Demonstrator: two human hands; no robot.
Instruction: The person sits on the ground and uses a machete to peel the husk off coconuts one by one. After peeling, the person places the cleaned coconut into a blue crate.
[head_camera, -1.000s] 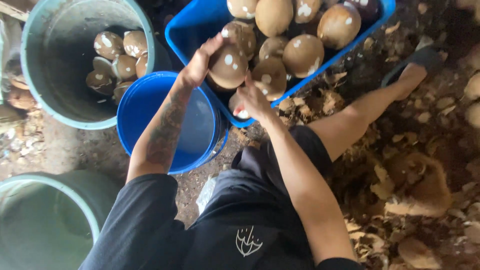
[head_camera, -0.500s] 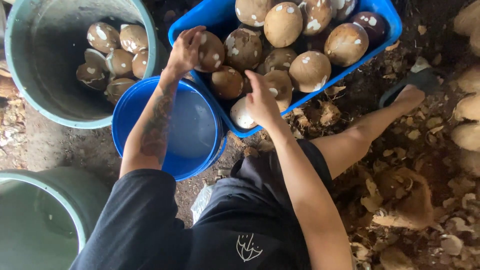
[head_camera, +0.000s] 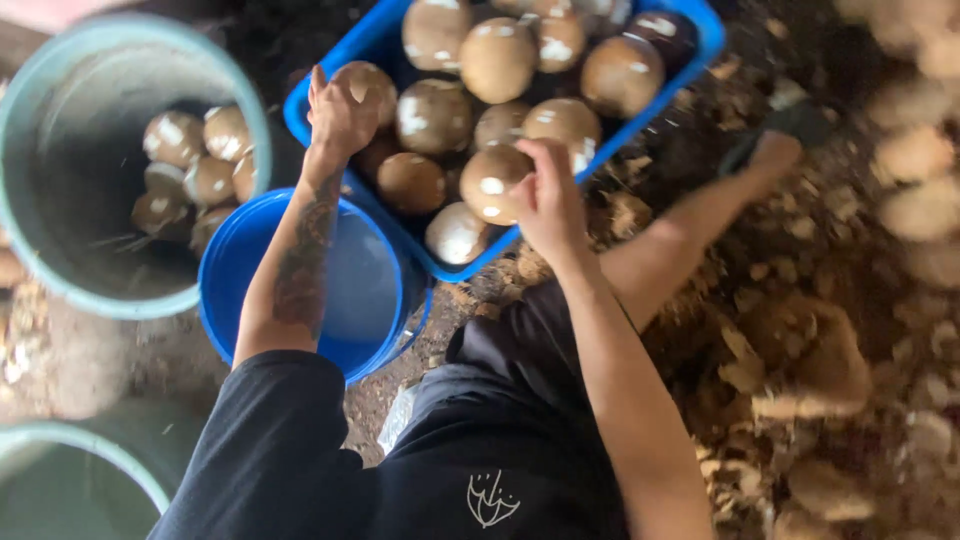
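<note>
Two hands, round coconuts, no long axis

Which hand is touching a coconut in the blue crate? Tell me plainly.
Touching, both. The head view shows the left hand cupped on one coconut and the right hand wrapped against another coconut in the blue crate.

Both arms reach forward and away from the body; the left hand is raised at the end of a tattooed forearm, wrist bent, fingers curled closed in a grasp; the right hand sits lower and further right, back toward the camera, fingers wrapped closed; a bare leg stretches out to the right.
</note>
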